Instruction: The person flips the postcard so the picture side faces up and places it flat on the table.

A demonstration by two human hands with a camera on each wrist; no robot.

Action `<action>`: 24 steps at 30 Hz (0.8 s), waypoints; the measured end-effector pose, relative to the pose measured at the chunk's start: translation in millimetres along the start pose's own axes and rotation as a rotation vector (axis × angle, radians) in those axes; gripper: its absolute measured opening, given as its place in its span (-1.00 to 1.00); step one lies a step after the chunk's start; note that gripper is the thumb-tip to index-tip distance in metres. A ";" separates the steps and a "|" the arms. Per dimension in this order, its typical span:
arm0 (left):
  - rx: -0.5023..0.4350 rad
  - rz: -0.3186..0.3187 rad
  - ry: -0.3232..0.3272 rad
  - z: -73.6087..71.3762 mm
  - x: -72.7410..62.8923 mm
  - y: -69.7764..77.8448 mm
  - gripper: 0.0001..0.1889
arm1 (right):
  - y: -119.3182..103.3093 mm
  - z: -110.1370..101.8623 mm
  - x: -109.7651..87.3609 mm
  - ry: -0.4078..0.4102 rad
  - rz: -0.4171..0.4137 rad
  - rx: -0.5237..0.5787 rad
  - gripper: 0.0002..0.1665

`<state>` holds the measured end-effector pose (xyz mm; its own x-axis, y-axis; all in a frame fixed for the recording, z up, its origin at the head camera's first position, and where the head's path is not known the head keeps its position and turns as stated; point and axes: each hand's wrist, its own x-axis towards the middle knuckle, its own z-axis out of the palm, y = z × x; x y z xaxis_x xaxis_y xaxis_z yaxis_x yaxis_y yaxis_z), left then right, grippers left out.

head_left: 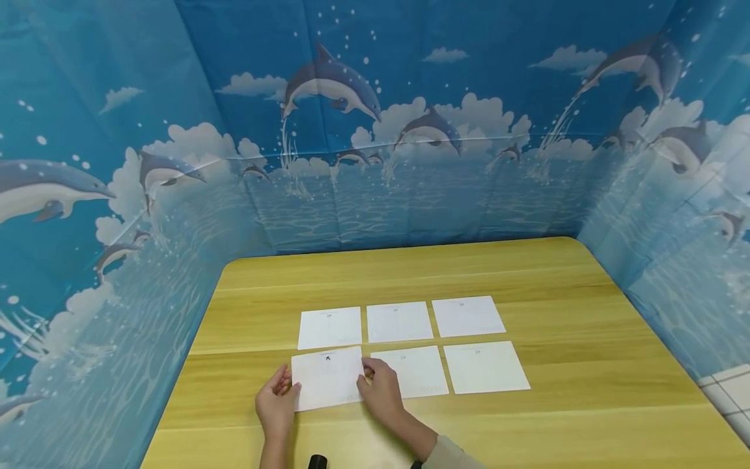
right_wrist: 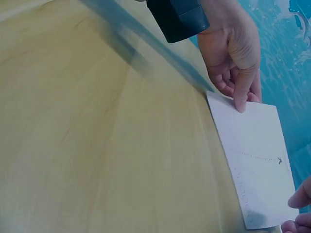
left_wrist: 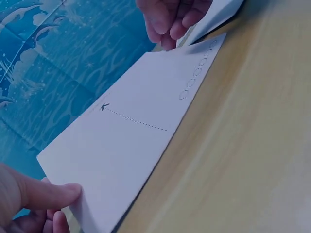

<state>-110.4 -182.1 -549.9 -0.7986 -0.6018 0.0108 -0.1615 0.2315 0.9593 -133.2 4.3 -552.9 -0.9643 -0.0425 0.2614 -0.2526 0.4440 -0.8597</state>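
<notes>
Held postcard: we see a white, landscape card (head_left: 325, 381) with a small dark emblem near its far edge, a dotted line running from that mark toward the near edge, and a row of outlined circles at the near right corner.
Its place: over the wooden table (head_left: 586, 365), between both hands; a shadow shows along its near edge.
Left hand (head_left: 277, 407): at the postcard's left edge, thumb on the face, other fingers curled behind, pinching it.
Right hand (head_left: 381, 394): at the postcard's right edge, thumb and fingertips pinching it.
Neighbouring cards: right of the postcard we see two more, one (head_left: 413, 374) partly behind the right hand, the other (head_left: 487, 370) farther right.
Far row: three similar cards (head_left: 400, 324) beyond the postcard, extending rightward.
Backdrop: dolphin-print sheeting (head_left: 410, 202), well beyond the postcard.
Sleeve: beige (head_left: 451, 454), nearer us than the postcard, on the right arm.
</notes>
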 end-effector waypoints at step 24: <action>0.253 0.227 -0.074 -22.1 -7.8 11.6 -0.78 | -4.5 -3.8 2.3 0.095 -0.082 0.069 -0.78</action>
<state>-93.2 -191.6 -532.6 -0.8690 -0.4582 0.1868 -0.1060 0.5412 0.8342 -134.0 5.7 -546.7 -0.9290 0.0103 0.3698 -0.3385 0.3796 -0.8610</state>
